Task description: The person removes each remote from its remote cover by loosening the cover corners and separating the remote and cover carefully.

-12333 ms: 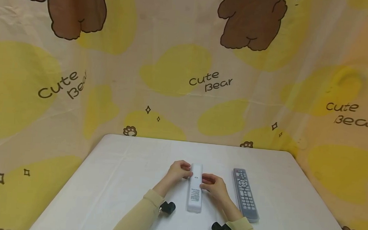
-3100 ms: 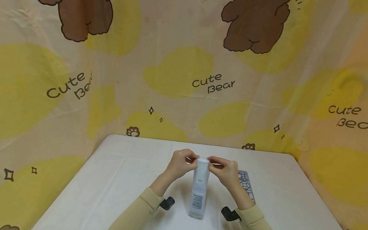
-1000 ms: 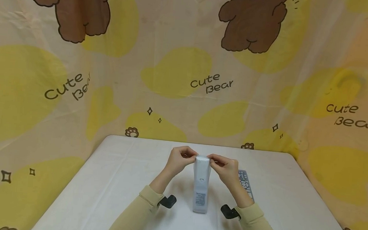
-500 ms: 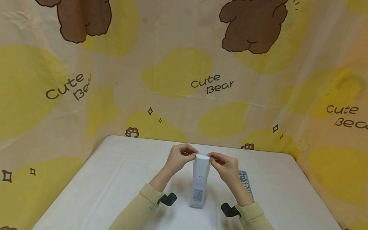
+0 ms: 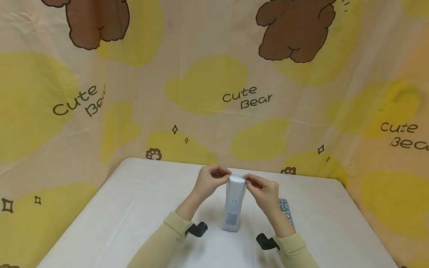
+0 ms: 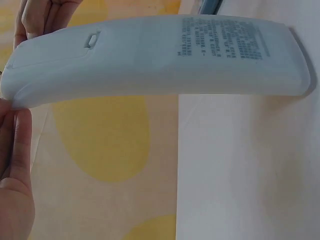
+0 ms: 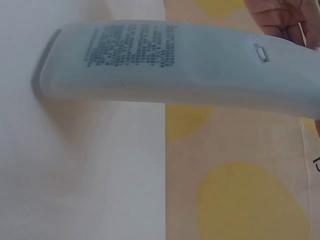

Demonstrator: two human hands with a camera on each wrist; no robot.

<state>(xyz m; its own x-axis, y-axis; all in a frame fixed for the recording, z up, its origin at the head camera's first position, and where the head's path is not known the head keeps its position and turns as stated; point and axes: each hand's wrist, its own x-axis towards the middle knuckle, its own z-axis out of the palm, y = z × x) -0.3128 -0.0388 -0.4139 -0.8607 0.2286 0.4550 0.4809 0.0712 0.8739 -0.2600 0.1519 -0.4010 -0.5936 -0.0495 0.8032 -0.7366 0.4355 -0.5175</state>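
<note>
Two hands are working one grip: the left hand (image 5: 206,183) is pinching the left top corner of a white remote (image 5: 234,194), the right hand (image 5: 268,193) the right top corner. On each side, thumb and fingertips are curling in and closing down to a narrow pinch, with the remote's far end held between the hands. Just below the grip, its back is facing the wearer, a small latch (image 6: 91,41) showing first, then, farther down, a block of dark print (image 6: 222,38). The remote's body is hanging steeply down from the grip; whether its lower end is touching the table, cannot tell. Outward from the hands, a black wrist camera (image 5: 198,229) is jutting inward at each cuff, and pale yellow sleeves (image 5: 157,247) are running back toward the wearer. Right of the grip, partly behind the right forearm, a grey remote (image 5: 285,211) is lying on the white table (image 5: 140,203). Beyond the grip, a bear-patterned cloth (image 5: 202,84) is hanging behind the table.
</note>
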